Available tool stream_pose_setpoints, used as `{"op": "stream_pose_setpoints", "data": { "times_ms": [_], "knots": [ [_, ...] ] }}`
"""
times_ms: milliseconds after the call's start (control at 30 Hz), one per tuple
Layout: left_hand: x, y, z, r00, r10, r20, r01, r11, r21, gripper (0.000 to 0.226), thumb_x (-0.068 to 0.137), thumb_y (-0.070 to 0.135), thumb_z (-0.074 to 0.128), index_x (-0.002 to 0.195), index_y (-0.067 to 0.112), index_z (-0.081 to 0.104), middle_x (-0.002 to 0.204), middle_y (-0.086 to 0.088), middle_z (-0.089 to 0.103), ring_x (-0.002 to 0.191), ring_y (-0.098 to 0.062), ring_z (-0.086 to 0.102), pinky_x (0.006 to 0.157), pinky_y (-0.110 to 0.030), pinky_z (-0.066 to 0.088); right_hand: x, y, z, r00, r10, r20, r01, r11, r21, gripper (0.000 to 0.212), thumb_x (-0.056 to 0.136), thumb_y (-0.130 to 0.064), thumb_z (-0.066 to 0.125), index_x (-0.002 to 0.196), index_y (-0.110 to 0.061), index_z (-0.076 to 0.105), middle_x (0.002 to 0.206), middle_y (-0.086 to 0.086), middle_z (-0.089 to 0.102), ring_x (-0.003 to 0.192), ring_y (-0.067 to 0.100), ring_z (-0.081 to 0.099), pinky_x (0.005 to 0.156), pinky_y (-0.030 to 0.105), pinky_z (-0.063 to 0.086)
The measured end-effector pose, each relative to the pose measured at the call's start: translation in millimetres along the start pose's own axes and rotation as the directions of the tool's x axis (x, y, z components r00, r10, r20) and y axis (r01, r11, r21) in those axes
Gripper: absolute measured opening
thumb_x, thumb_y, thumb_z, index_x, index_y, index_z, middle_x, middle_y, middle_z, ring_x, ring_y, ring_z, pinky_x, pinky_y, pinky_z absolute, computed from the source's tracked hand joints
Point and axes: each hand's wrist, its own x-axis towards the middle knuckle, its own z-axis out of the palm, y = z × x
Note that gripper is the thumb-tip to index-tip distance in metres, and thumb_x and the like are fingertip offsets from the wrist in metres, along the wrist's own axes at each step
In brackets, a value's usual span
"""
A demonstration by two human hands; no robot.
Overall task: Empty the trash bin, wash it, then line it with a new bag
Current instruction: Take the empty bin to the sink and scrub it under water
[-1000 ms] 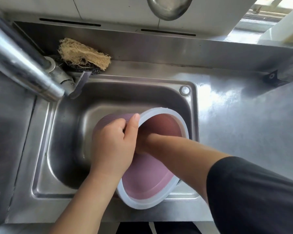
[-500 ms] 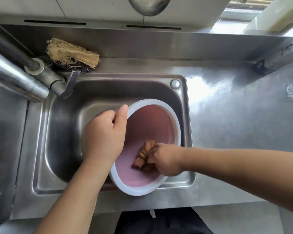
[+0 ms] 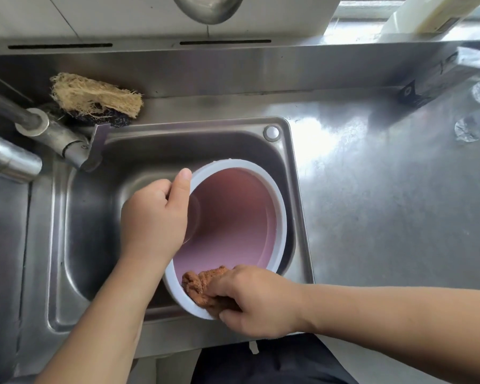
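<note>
a brushed stainless steel counter [image 3: 385,203] fills the view, with a bright patch of glare just right of the rectangular stainless steel sink basin [image 3: 94,231] pressed into it. a steel backsplash rises behind, and pale wall tiles stand above that. at the left a metal tap with a flat lever [image 3: 64,142] reaches toward the basin. a frayed tan fibre scrubber [image 3: 94,97] lies on a dark scouring pad on the ledge behind the tap. the round steel bowl of a ladle [image 3: 208,8] hangs at the top edge, and clear glass or plastic items [image 3: 477,117] sit at the far right, too blurred to name.

the round pink plastic trash bin with a white rim [image 3: 233,217] lies tilted in the sink, its mouth facing up toward the camera and the near part of its rim over the sink's front edge. its inside is smooth, pale pink and looks wet in places. the left hand [image 3: 153,220] grips the bin's left rim, thumb along the white edge and fingers curled round the outside. the right hand [image 3: 258,300] clutches a crumpled brown cloth [image 3: 203,284] against the lower rim.
</note>
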Motion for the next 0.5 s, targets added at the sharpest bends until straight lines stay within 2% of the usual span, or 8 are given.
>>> {"op": "stream_pose_setpoints", "data": {
  "times_ms": [100,167,233,300,367,400,433,500],
  "knots": [
    [1,-1,0,1.000,0.002,-0.004,-0.002,1.000,-0.006,0.062,0.102,0.047,0.044,0.054,0.008,0.033,0.048,-0.004,0.036,0.051,-0.021,0.036,0.049,-0.035,0.029,-13,2,-11,0.996,-0.020,0.083,0.028,0.995,-0.092,0.003,0.082,-0.009,0.061,0.084,-0.010,0.060,0.071,0.001,0.055,0.068,0.021,0.045,0.068,0.037,0.045],
    [3,-3,-3,1.000,-0.023,-0.011,0.022,0.999,-0.024,0.062,0.101,0.048,0.044,0.052,0.012,0.032,0.048,-0.002,0.036,0.050,-0.020,0.037,0.049,-0.034,0.029,-22,3,-25,0.991,-0.023,0.131,0.043,0.987,-0.152,0.005,0.082,-0.011,0.060,0.086,-0.012,0.060,0.077,0.005,0.061,0.072,0.024,0.052,0.071,0.041,0.049],
    [6,-9,-8,0.996,-0.083,-0.013,0.082,0.995,-0.064,0.063,0.101,0.051,0.042,0.050,0.015,0.035,0.046,0.000,0.038,0.050,-0.019,0.038,0.049,-0.033,0.029,-31,8,-43,0.996,0.019,0.089,-0.003,0.983,-0.182,0.010,0.084,-0.014,0.057,0.092,-0.016,0.063,0.083,0.001,0.066,0.075,0.020,0.056,0.071,0.037,0.051],
    [8,-19,-16,0.986,-0.167,-0.005,0.166,0.979,-0.115,0.061,0.100,0.055,0.040,0.050,0.022,0.048,0.044,0.006,0.047,0.051,-0.018,0.039,0.050,-0.032,0.030,-39,13,-68,0.999,0.042,-0.035,-0.048,0.977,-0.209,0.017,0.087,-0.017,0.056,0.100,-0.021,0.065,0.089,-0.007,0.067,0.079,0.015,0.058,0.070,0.034,0.051],
    [7,-30,-24,0.962,-0.272,-0.010,0.266,0.945,-0.190,0.055,0.096,0.061,0.039,0.053,0.031,0.055,0.044,0.012,0.049,0.052,-0.019,0.041,0.052,-0.032,0.033,-44,21,-98,0.976,0.008,-0.217,-0.058,0.973,-0.224,0.018,0.086,-0.019,0.054,0.100,-0.027,0.062,0.094,-0.015,0.064,0.081,0.008,0.057,0.068,0.019,0.048],
    [6,-34,-27,0.947,-0.322,-0.018,0.310,0.923,-0.227,0.056,0.093,0.065,0.038,0.056,0.026,0.056,0.045,0.009,0.049,0.054,-0.021,0.044,0.054,-0.033,0.035,-45,27,-114,0.949,-0.012,-0.315,-0.067,0.969,-0.237,0.020,0.086,-0.020,0.053,0.102,-0.029,0.060,0.099,-0.019,0.063,0.084,0.005,0.057,0.068,0.010,0.044],
    [6,-38,-29,0.931,-0.365,-0.027,0.347,0.903,-0.254,0.058,0.089,0.068,0.038,0.062,0.021,0.057,0.050,0.005,0.052,0.056,-0.024,0.048,0.055,-0.034,0.039,-46,33,-131,0.913,-0.013,-0.407,-0.097,0.964,-0.249,0.021,0.086,-0.020,0.054,0.103,-0.031,0.059,0.097,-0.022,0.064,0.084,0.002,0.058,0.066,0.008,0.042],
    [3,-44,-32,0.898,-0.438,-0.044,0.408,0.864,-0.295,0.061,0.088,0.070,0.039,0.068,0.017,0.060,0.066,-0.003,0.062,0.064,-0.026,0.058,0.060,-0.036,0.045,-42,53,-160,0.823,0.007,-0.568,-0.202,0.938,-0.281,0.019,0.084,-0.017,0.058,0.094,-0.033,0.055,0.072,-0.022,0.061,0.069,0.001,0.056,0.056,0.015,0.038]
  ]
}}
